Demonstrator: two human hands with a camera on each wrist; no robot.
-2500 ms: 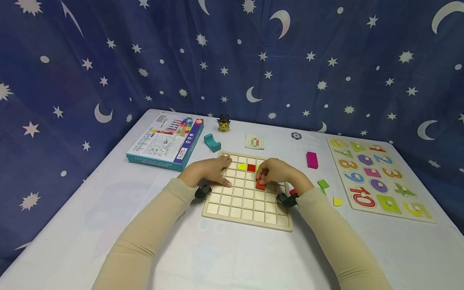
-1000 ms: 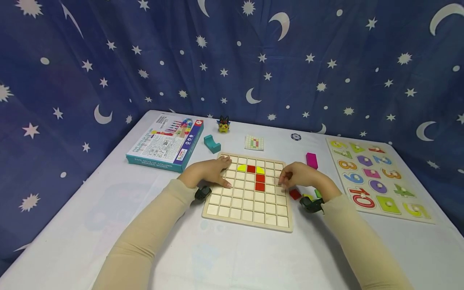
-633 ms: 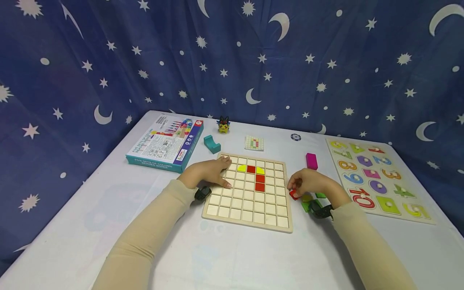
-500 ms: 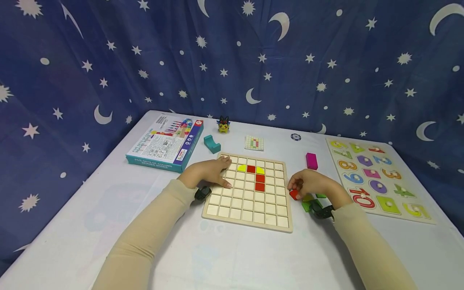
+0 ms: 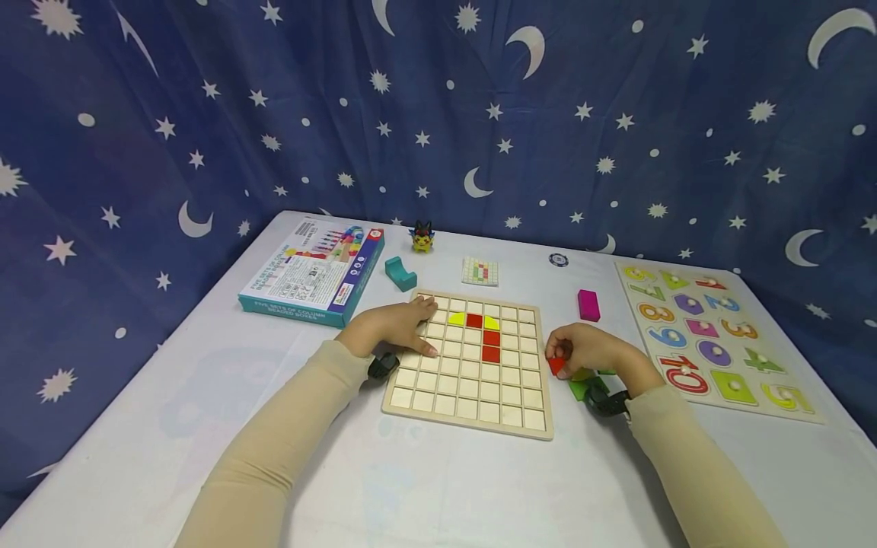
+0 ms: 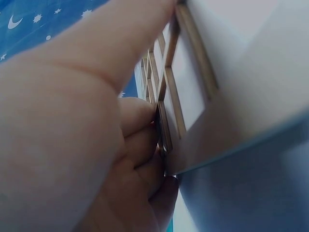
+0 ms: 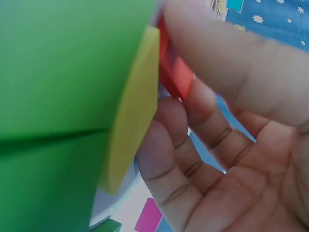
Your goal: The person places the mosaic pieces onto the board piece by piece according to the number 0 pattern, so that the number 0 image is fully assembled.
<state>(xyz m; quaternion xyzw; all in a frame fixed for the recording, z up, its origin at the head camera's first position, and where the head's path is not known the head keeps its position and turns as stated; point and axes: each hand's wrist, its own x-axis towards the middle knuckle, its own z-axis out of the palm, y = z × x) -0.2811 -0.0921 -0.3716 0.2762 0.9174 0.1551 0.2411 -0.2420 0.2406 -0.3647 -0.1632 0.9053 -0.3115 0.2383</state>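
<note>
A wooden grid board [image 5: 468, 420] lies mid-table, with two yellow tiles and several red tiles [image 5: 491, 337] set in its upper squares. On the board's left edge rests my left hand [image 5: 397, 323], thumb and fingers spread; the left wrist view shows its fingers [image 6: 140, 145] along the rim. Beside the board's right edge, my right hand [image 5: 582, 348] pinches a red square tile [image 5: 556, 366] between thumb and fingers. In the right wrist view that red tile [image 7: 176, 72] is tilted, close to a yellow piece [image 7: 133, 111] and green tiles [image 7: 58, 72]. The right hand partly hides these pieces in the head view.
Behind the board lies a small pattern card [image 5: 481, 271]. A teal arch block [image 5: 400, 273], a toy figure [image 5: 422, 237] and a flat box [image 5: 311, 270] stand to the left. A magenta block [image 5: 588, 304], a round chip [image 5: 558, 259] and a number puzzle [image 5: 712, 342] lie to the right.
My right hand has left a red tile on the board, moved right to the loose pieces and taken hold of another red tile, now tilted up. The left hand has stayed put.
</note>
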